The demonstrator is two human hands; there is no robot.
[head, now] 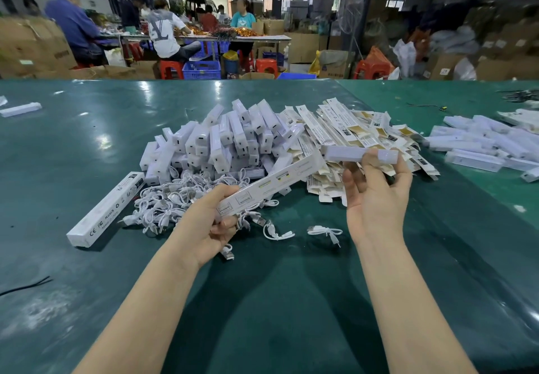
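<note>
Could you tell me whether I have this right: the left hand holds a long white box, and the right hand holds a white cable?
Not quite. The right hand holds a slim white bar, not a cable; the cables lie on the green table. The left hand does hold the long white box, as the head view shows.

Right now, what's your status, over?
Left hand grips long carton. Right hand holds white bar, not yet inside. Cables heaped beneath carton.

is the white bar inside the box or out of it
Out. The right hand holds the white bar bare, beside the far end of the box in the left hand.
</note>
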